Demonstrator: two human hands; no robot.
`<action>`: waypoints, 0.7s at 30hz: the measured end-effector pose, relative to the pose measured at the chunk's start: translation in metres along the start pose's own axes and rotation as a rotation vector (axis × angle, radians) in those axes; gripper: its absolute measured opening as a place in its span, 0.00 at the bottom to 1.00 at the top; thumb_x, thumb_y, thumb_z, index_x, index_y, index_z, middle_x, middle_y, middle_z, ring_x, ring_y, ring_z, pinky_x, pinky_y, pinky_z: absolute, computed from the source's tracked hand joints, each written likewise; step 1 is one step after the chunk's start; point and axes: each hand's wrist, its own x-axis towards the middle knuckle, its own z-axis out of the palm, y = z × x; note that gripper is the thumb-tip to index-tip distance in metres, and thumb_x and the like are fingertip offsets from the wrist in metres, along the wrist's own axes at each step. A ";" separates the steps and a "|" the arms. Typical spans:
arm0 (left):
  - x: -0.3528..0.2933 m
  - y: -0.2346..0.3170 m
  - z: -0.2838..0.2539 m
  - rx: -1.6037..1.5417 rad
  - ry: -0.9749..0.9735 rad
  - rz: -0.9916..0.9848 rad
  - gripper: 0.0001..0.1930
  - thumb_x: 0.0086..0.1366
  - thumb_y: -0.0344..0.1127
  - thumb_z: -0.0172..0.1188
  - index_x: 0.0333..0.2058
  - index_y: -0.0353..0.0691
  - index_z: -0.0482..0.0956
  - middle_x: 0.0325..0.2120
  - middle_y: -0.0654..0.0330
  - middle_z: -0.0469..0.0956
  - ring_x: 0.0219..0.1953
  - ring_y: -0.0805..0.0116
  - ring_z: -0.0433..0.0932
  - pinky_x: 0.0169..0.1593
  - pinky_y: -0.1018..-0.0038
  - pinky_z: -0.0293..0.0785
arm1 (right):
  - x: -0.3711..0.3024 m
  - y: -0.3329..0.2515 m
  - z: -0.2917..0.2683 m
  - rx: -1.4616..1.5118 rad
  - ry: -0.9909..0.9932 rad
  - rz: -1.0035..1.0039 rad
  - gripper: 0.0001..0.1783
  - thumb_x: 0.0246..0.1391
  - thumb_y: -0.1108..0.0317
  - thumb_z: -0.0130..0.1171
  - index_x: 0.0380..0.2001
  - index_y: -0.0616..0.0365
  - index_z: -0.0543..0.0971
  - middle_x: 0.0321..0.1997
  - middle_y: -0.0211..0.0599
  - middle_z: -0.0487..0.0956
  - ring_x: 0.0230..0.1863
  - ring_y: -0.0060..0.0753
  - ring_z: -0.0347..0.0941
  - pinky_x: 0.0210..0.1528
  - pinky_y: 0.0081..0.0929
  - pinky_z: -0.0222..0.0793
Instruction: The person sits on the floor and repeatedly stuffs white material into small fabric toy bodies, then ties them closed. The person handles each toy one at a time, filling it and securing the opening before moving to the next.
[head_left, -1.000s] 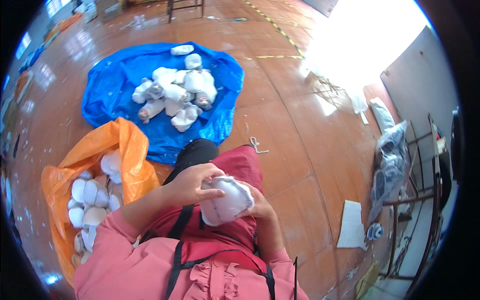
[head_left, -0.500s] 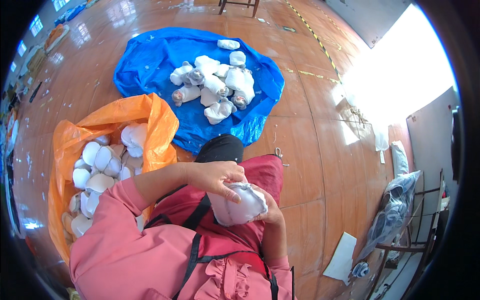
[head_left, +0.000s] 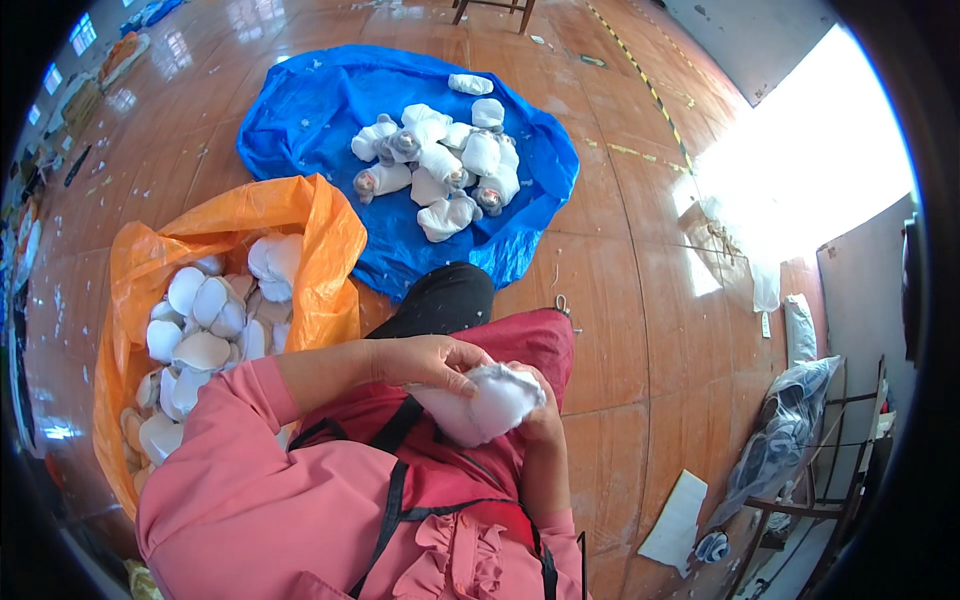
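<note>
Over my lap I hold a white fabric pouch with a grey fuzzy rim, its body sagging towards me. My left hand pinches it from the left, thumb across the top and fingers partly behind the rim. On the other side, my right hand is wrapped round its right edge; some of those fingers are hidden behind the cloth. To the left, beside my left arm, an orange sack stands open, holding many white and beige cup-shaped pieces.
Ahead, a blue sheet carries a heap of white stuffed pieces with grey fuzzy ends. At right, a clear plastic bag rests against a metal-framed rack, near a white sheet. A chair stands far ahead on the tiled floor.
The pouch has tilted, its rim now bunched higher between my hands. My right hand has shifted slightly upward around it. The whole view has moved a little.
</note>
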 end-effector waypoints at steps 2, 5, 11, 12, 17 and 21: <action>0.002 -0.003 -0.001 0.003 0.023 -0.008 0.25 0.59 0.41 0.70 0.52 0.38 0.75 0.44 0.62 0.77 0.49 0.72 0.73 0.55 0.73 0.68 | -0.002 0.007 -0.007 0.013 0.069 0.041 0.42 0.39 0.61 0.77 0.58 0.60 0.70 0.57 0.39 0.75 0.57 0.36 0.72 0.58 0.35 0.70; 0.003 -0.020 -0.007 -0.079 0.063 0.002 0.24 0.59 0.40 0.69 0.52 0.38 0.75 0.44 0.61 0.78 0.48 0.72 0.75 0.55 0.72 0.70 | 0.002 0.016 -0.008 0.017 0.053 0.026 0.41 0.43 0.61 0.75 0.60 0.61 0.69 0.58 0.40 0.74 0.58 0.37 0.72 0.60 0.37 0.69; 0.006 -0.042 -0.007 -0.517 0.232 0.080 0.20 0.61 0.34 0.67 0.51 0.37 0.76 0.42 0.59 0.81 0.42 0.70 0.80 0.48 0.72 0.77 | 0.017 0.015 0.011 0.022 0.176 0.030 0.27 0.63 0.64 0.57 0.62 0.61 0.67 0.61 0.41 0.73 0.60 0.36 0.71 0.61 0.35 0.68; 0.006 -0.045 -0.006 -0.542 0.258 0.085 0.20 0.61 0.34 0.67 0.51 0.37 0.76 0.42 0.59 0.81 0.42 0.70 0.80 0.48 0.72 0.77 | 0.018 0.016 0.013 0.029 0.197 0.036 0.25 0.65 0.65 0.55 0.62 0.61 0.67 0.61 0.41 0.73 0.60 0.36 0.71 0.61 0.34 0.68; 0.005 -0.054 0.002 -0.610 0.295 0.074 0.20 0.62 0.35 0.66 0.52 0.37 0.75 0.42 0.59 0.81 0.41 0.70 0.80 0.47 0.71 0.77 | 0.018 0.025 0.012 0.018 0.310 0.081 0.21 0.68 0.65 0.50 0.60 0.60 0.68 0.58 0.37 0.74 0.57 0.31 0.72 0.59 0.29 0.69; 0.000 -0.057 0.000 -0.550 0.311 0.013 0.25 0.59 0.38 0.69 0.53 0.38 0.74 0.44 0.60 0.80 0.43 0.71 0.80 0.50 0.73 0.76 | 0.018 0.033 0.011 -0.031 0.363 0.103 0.19 0.68 0.65 0.49 0.58 0.59 0.69 0.55 0.37 0.76 0.54 0.31 0.74 0.57 0.30 0.71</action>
